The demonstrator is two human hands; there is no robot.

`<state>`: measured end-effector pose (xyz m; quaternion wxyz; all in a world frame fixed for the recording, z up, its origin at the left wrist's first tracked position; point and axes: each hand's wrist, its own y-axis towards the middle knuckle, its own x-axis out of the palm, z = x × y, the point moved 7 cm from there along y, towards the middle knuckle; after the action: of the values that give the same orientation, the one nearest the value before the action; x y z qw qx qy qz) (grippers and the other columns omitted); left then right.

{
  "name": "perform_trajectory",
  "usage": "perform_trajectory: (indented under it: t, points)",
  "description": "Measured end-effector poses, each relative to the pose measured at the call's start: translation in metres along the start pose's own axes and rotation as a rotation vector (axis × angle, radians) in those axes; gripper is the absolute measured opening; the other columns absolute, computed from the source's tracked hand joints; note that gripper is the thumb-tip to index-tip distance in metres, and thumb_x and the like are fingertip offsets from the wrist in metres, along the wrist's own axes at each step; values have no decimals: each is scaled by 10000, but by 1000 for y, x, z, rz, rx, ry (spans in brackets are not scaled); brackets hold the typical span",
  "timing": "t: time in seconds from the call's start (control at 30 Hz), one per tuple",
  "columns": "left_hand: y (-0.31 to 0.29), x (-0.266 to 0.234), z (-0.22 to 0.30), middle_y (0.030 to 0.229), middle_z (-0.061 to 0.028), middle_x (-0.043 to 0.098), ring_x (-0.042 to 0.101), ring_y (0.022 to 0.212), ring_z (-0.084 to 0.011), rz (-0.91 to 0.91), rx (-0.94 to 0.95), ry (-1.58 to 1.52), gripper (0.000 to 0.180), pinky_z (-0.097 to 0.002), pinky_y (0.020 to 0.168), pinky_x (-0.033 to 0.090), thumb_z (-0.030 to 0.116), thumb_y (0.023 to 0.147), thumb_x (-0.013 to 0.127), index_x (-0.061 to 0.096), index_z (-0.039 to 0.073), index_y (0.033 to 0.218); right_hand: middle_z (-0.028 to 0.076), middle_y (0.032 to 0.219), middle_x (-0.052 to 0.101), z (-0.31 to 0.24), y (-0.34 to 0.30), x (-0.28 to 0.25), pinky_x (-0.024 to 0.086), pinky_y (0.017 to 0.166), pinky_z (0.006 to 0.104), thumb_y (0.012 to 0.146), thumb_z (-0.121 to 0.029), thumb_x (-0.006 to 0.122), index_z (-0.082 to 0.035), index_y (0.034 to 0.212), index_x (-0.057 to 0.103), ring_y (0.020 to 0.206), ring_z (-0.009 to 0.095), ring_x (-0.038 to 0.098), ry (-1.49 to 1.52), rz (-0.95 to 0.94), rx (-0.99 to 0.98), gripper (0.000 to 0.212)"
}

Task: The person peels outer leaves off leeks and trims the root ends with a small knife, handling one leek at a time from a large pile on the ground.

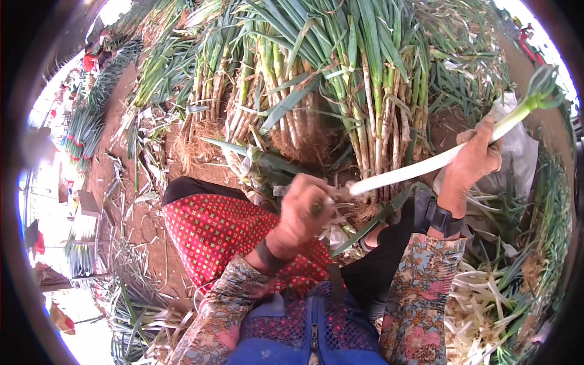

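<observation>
Bright daylight burns out to white around 9 o'clock, with smaller glare patches near 11 and 2. Shade darkens the gaps between the leafy bundles [377, 91] toward 12. Near the dial's centre, the left hand [305, 207] is motion-blurred. A hazy smear sits by 9, where violet fringes the rim; edges bend all round into black vignetting.

Onion bundles [378, 91] in way fwd
</observation>
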<state>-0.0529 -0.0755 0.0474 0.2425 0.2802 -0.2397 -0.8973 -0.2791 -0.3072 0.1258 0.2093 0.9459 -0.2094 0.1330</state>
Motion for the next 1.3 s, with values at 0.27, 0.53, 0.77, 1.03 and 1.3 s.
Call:
perform_trajectory:
  t: [0.27, 0.53, 0.77, 1.03, 1.3]
  points:
    - [-2, -15, -62, 853, -110, 587, 607, 724, -222, -159, -691, -100, 284, -328, 665, 492, 29, 822, 665, 621, 22, 1102, 6, 607, 428, -4, 24, -34, 328, 430, 279, 919, -150, 657, 11, 840, 549, 482, 111, 393, 84, 138, 5, 209]
    - [48, 19, 27, 836, -94, 593, 628, 697, -236, -340, -182, 14, 365, -335, 618, 515, 79, 791, 705, 622, 34, 1143, 9, 568, 426, -18, 8, -21, 300, 424, 258, 914, -151, 661, -2, 837, 539, 460, 87, 382, 53, 97, -83, 207]
    - [25, 56, 20, 837, -120, 627, 640, 754, -330, -438, -145, 246, 232, -408, 654, 530, 94, 745, 688, 625, 56, 965, 5, 559, 438, -23, -13, -2, 281, 414, 246, 920, -171, 662, 3, 925, 535, 451, 71, 374, 113, -61, -55, 215]
    - [3, 73, 4, 808, -144, 623, 632, 753, -337, -433, -249, 150, 226, -399, 672, 510, 101, 713, 740, 626, 20, 891, 4, 669, 492, -22, -26, 9, 281, 434, 252, 942, -115, 629, 29, 1107, 566, 490, 67, 388, 119, -203, -86, 228]
    - [-21, 73, -53, 646, 30, 563, 529, 570, -46, -244, -873, -694, 138, -218, 499, 407, 83, 868, 559, 680, 19, 887, 2, 656, 498, -36, -3, -23, 297, 421, 230, 927, -147, 647, 3, 1002, 590, 493, 55, 405, 50, -68, -154, 177]
